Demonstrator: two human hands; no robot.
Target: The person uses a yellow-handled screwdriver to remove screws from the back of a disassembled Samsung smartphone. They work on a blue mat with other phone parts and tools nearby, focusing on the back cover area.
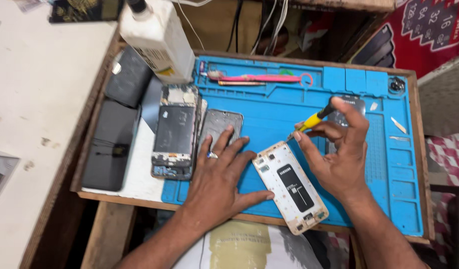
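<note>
An opened phone [291, 187] with a pale gold frame and a black battery lies face down, slanted, on the blue work mat [274, 112]. My left hand [217, 177] rests flat on the mat beside the phone, thumb against its left edge, a ring on one finger. My right hand [339, 154] grips a yellow-handled screwdriver [314, 119], its tip touching the phone's top corner.
A stack of disassembled phones [175, 132] and a dark screen panel [219, 127] lie left of my hand. Black phones [112, 144] sit further left. A white bottle [157, 37] stands at the back. Pink tweezers [254, 78] and small picks [398, 124] lie on the mat.
</note>
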